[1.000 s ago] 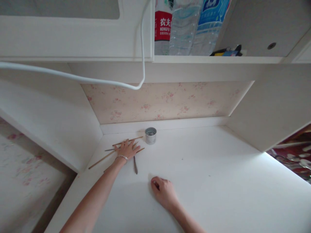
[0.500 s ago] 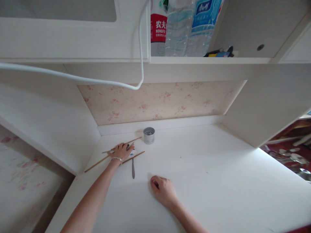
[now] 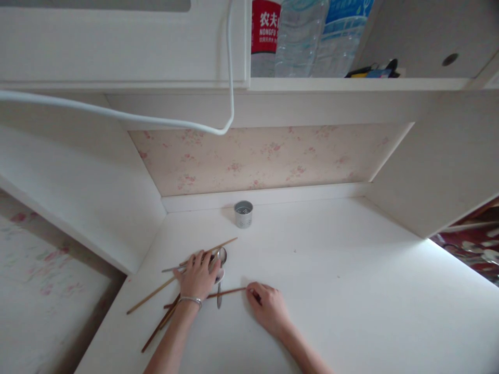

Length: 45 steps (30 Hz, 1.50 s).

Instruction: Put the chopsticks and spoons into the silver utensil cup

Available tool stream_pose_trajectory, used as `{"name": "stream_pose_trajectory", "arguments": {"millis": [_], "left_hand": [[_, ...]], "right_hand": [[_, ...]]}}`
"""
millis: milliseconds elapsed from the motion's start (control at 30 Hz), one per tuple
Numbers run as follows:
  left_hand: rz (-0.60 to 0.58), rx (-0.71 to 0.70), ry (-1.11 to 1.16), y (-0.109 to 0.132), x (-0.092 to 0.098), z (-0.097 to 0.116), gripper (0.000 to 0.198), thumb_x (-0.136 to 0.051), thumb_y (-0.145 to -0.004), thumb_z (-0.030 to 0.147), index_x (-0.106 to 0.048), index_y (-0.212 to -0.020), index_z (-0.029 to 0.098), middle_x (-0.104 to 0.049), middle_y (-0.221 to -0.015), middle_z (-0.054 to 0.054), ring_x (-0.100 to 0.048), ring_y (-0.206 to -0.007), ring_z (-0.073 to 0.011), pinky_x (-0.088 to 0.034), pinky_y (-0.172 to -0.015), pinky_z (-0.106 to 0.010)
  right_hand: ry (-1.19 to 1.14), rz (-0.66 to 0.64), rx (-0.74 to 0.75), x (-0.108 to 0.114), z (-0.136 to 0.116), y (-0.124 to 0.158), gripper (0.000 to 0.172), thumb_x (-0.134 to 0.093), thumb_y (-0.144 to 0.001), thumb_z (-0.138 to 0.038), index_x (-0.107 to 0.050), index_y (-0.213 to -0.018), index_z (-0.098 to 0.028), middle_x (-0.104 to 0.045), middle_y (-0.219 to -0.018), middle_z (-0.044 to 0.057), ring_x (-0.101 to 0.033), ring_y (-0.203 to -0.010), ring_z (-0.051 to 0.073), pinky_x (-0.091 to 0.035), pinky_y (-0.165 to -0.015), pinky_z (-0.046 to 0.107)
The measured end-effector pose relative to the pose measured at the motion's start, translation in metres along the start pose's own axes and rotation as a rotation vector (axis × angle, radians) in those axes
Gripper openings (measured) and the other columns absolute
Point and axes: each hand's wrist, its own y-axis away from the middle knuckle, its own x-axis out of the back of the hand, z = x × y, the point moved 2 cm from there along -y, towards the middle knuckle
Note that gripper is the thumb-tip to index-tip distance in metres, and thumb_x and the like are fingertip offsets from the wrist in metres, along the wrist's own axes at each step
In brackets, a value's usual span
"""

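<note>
My left hand [image 3: 198,278] lies spread, palm down, over a loose pile of utensils on the white table. Around and under it are several wooden chopsticks [image 3: 150,297], some spoons [image 3: 222,255] and a metal handle [image 3: 219,298] that points toward me. To its right my right hand [image 3: 267,305] rests on the table with curled fingers. The tip of a reddish-brown chopstick [image 3: 234,290] meets its thumb and forefinger; whether they pinch it is hard to see. Behind the pile stands a grey perforated metal cup [image 3: 244,215], upright.
A white cable [image 3: 156,120] hangs across the upper left. Above the table is a shelf [image 3: 351,84] with plastic bottles [image 3: 300,41] and small dark items. White side panels [image 3: 436,166] flank the table [image 3: 351,311]; floral wallpaper covers the back.
My left hand and the utensils beneath it have moved toward me, away from the cup. More chopsticks show beside my left wrist. One chopstick now reaches my right hand. The view has shifted slightly.
</note>
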Motion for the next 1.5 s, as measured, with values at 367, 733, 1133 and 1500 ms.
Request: {"name": "stream_pose_trajectory", "arguments": {"millis": [367,733,1133,1500], "left_hand": [[0.037,-0.032,-0.014,0.034,-0.003,-0.011,0.041,-0.041,-0.086,0.047,-0.057,-0.121,0.031,-0.049,-0.136,-0.009,-0.039,-0.124,-0.0363,-0.012,-0.098,-0.073],[0.337,-0.168,0.215,0.04,0.018,-0.029,0.033,-0.041,-0.09,0.04,-0.062,-0.105,0.019,-0.061,-0.112,-0.011,-0.053,-0.106,-0.0235,-0.038,-0.099,-0.039],[-0.166,0.058,0.828,0.131,0.014,-0.015,0.045,-0.042,-0.083,0.059,-0.068,-0.087,0.022,-0.057,-0.057,0.0,-0.051,-0.052,-0.0141,-0.039,-0.051,-0.023],[-0.345,0.107,0.899,0.136,0.01,-0.007,0.049,-0.042,-0.082,0.061,-0.067,-0.089,0.02,-0.05,-0.058,0.001,-0.045,-0.055,-0.0141,-0.035,-0.051,-0.022]], "right_hand": [[-0.268,0.013,-0.173,0.009,0.006,-0.03,0.025,-0.046,-0.087,-0.031,-0.06,-0.104,-0.021,-0.063,-0.069,-0.001,-0.054,-0.059,0.012,-0.037,-0.055,0.021],[0.187,0.005,-0.11,0.061,-0.022,-0.165,0.063,-0.047,-0.089,-0.036,-0.018,-0.143,-0.022,-0.064,-0.108,0.01,-0.062,-0.095,0.025,-0.042,-0.076,0.033],[0.175,0.141,-0.057,0.081,-0.018,-0.179,0.026,-0.038,-0.094,-0.032,-0.051,-0.111,-0.017,-0.067,-0.098,0.008,-0.062,-0.086,0.018,-0.04,-0.073,0.026],[-0.001,0.188,-0.02,0.108,-0.014,-0.054,0.03,-0.039,-0.091,-0.044,-0.055,-0.102,-0.021,-0.066,-0.079,0.003,-0.061,-0.069,0.016,-0.043,-0.062,0.026]]}}
